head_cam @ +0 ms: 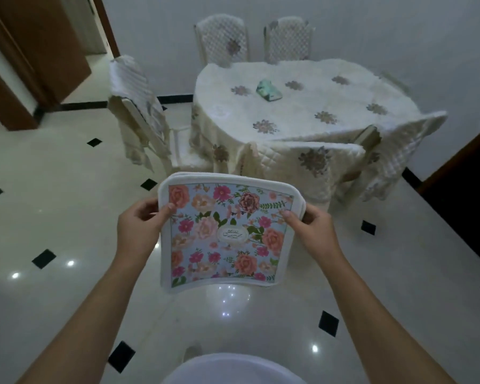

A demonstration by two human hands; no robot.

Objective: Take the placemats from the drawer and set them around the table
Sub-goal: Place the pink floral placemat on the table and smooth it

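Placemats (225, 234) held as a small stack in the air, above the floor and in front of the body, well apart from the table. Several white edges visible at the far rim and the right corner, so more than one mat (exact count not possible to tell). Top mat nearly rectangular with rounded corners, pale blue field printed with pink, peach and red roses, a white oval label near the middle, a plain white padded border all around. Near edge sagging a little, so probably soft and flexible, not stiff.

Left hand (139, 220) closed on the left edge, thumb on top, fingers below. Right hand (311, 223) closed on the right edge in the same way.

Progress, judged from this: taking from the drawer seems done (no drawer in view), carrying in course, laying not yet begun. No mat on the table so far.

Table (352, 128) rounded, covered by a cream quilted cloth with embroidered flower motifs, hanging down at the sides. Only a small greenish object (268, 91) resting on top, nature unclear. Chairs (139, 112) around, dressed in similar quilted cream covers, one at the left, two at the far side, one close at the near side.

Floor (53, 189) glossy pale tile with small black diamond insets, reflecting ceiling lights.
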